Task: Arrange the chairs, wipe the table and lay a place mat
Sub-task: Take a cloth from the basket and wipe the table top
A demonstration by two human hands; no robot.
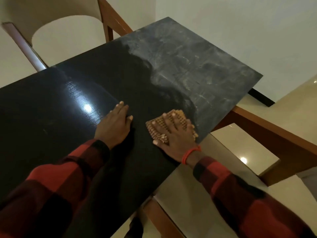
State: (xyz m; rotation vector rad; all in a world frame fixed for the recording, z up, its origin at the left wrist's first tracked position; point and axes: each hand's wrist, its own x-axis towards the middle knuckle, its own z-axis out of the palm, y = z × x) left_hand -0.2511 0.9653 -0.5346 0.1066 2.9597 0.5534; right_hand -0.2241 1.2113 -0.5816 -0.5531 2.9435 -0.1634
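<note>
Pressing: right hand (pixel 173 134) lies flat with fingers spread on a tan waffle-weave cloth (pixel 169 122), holding it down on the table (pixel 51 109) close to the near right edge.
Right wrist: red thread band (pixel 189 152) above a red-and-black checked sleeve (pixel 240 194).
Left hand: left hand (pixel 114 125) rests palm-down on the dark surface just beside the cloth, to its left — fingers straight and together, grasping nothing.
Left sleeve: same checked pattern (pixel 56 182), crossing the near edge of the table.
Table, near and left part: glossy black, with a bright lamp reflection (pixel 87 107) left of the left hand.
Table, far right corner: dull grey, streaked and cloudy film (pixel 197 66); a wavy boundary between grey and black runs from the far edge down to the cloth.
Chair, far left: cream curved back and seat (pixel 56 30) with brown wooden legs, standing at the far edge.
Right side: brown wooden frame (pixel 274 134) off the right edge — cannot tell what it belongs to.
Floor: pale glossy tile (pixel 240 145).
</note>
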